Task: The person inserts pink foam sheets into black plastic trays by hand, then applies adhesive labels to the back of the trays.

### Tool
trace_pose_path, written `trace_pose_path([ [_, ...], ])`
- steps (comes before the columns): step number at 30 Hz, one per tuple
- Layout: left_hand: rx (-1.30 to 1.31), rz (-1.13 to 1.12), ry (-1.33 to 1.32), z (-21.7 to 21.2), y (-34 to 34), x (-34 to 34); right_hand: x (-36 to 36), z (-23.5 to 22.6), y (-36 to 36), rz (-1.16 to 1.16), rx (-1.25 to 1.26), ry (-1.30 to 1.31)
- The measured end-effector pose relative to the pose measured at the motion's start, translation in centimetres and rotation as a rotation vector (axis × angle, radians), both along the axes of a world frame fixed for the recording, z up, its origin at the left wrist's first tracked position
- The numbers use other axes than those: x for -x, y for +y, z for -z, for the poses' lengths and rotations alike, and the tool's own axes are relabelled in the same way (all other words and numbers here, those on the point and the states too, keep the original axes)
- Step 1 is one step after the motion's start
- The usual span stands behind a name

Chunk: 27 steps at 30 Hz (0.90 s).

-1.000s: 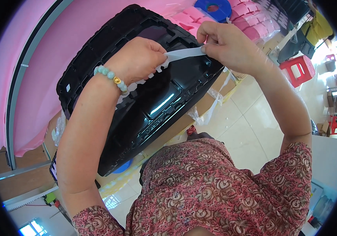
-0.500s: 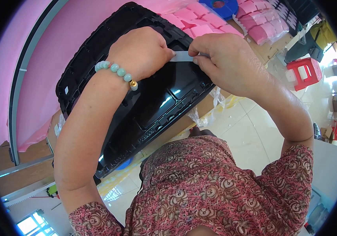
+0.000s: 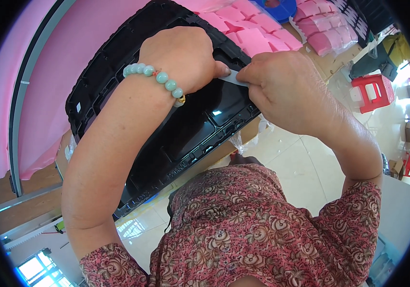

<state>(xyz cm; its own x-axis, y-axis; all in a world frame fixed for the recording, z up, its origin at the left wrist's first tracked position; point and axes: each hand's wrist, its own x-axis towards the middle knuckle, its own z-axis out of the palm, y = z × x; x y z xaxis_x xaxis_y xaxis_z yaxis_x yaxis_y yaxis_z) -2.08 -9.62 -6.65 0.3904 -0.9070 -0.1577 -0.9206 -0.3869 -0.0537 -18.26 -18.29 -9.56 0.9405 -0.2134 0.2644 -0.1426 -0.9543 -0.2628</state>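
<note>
A large glossy black plastic tray-like panel with a ridged, moulded rim lies tilted in front of me. Over its far right part, a short white strip, like tape, spans the space between my hands. My right hand pinches the strip's right end between thumb and bent fingers, close to the panel's right edge. My left hand, with a bracelet of pale green beads at the wrist, is closed, its thumb on the strip's left end. Its other fingers are curled under and mostly hidden.
Pink foam blocks and a blue reel lie beyond the panel. Pink sheeting hangs at the left behind a curved grey-black rail. A red stool stands on the tiled floor to the right.
Both hands have shifted slightly right, and the right hand also lower. Less of the white strip shows between them, and it slants more downward to the right.
</note>
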Motion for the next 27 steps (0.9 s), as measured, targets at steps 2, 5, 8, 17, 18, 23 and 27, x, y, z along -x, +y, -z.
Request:
trace_pose_path([
  [2, -0.014, 0.020, -0.022, 0.0, -0.1, 0.0, -0.1, -0.4, 0.2, 0.010, 0.061, 0.080],
  [5, 0.018, 0.020, -0.058, 0.0, -0.1, 0.1, -0.7, -1.3, 0.3, -0.019, 0.113, 0.174],
  [8, 0.063, 0.029, -0.096, -0.2, 0.2, 0.1, -1.0, -2.2, 0.1, -0.013, 0.135, 0.242],
  [17, 0.199, -0.075, 0.925, -2.9, 4.4, -4.9, -0.2, -3.2, 0.1, 0.038, -0.164, -0.122],
  [18, 0.147, -0.060, 0.936, -3.2, 4.8, -5.2, -0.3, -3.3, 0.0, 0.040, -0.162, -0.121],
  [23, 0.215, -0.047, 1.040, -3.5, 7.0, -5.3, -0.3, -4.2, -0.3, -0.036, -0.406, -0.314],
  [27, 0.353, -0.041, 1.047, -3.2, 8.3, -4.2, 0.4, -5.5, 0.7, -0.004, -0.318, -0.310],
])
